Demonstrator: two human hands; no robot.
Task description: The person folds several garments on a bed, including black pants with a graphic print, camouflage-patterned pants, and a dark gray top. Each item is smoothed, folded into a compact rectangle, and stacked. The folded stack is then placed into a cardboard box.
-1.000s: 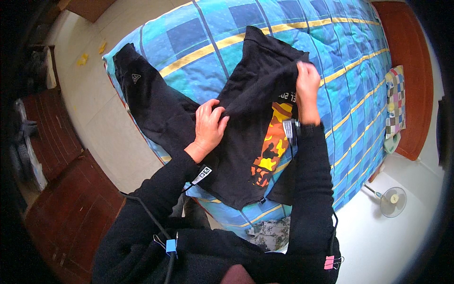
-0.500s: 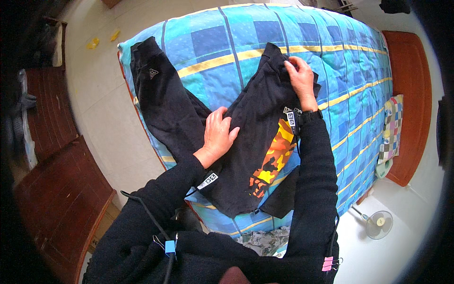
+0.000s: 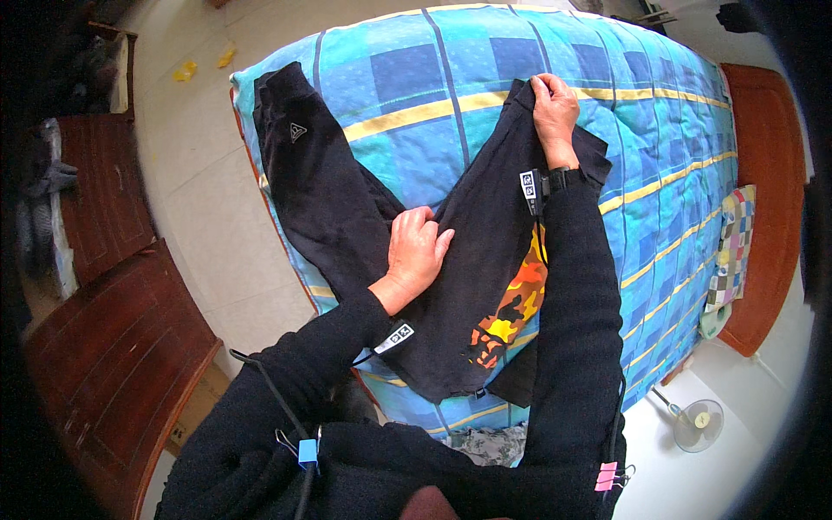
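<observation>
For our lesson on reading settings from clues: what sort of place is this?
Most likely a bedroom: there is a blue checked bedcover, a reddish-brown wooden headboard and, beside it, what looks like a patchwork pillow.

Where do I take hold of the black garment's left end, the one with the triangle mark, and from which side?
Probably at the narrow cuff, thumb on top, with the left hand coming from the left. That length of the black garment tapers there and lies beside the left edge of the bed, nothing on top, so fingers could slip under.
</observation>
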